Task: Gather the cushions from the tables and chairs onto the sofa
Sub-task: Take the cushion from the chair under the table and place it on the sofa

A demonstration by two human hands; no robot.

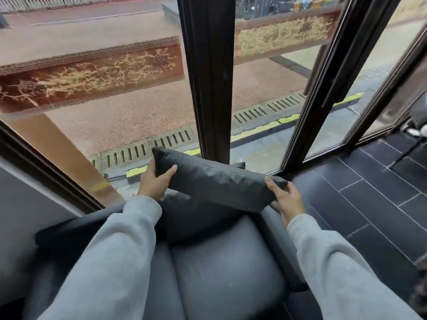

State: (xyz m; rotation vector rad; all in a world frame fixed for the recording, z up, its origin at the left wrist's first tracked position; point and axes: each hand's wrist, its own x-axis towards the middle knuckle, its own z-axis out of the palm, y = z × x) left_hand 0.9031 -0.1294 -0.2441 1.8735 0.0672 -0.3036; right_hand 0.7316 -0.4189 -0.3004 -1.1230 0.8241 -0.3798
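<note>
A dark grey cushion (215, 181) is held edge-up above the back of a dark grey sofa (226, 269). My left hand (154, 179) grips its left end, thumb over the front face. At the lower right corner of the cushion, my right hand (286, 199) holds on from below. A second dark cushion (196, 215) leans against the sofa's backrest, right under the held one. Both arms wear light grey sleeves.
A tall window with dark frames (212, 77) stands right behind the sofa. To the right lies a dark tiled floor (374, 199). A grey wall (20, 215) borders the sofa on the left. A dark object shows at the far right edge (420, 294).
</note>
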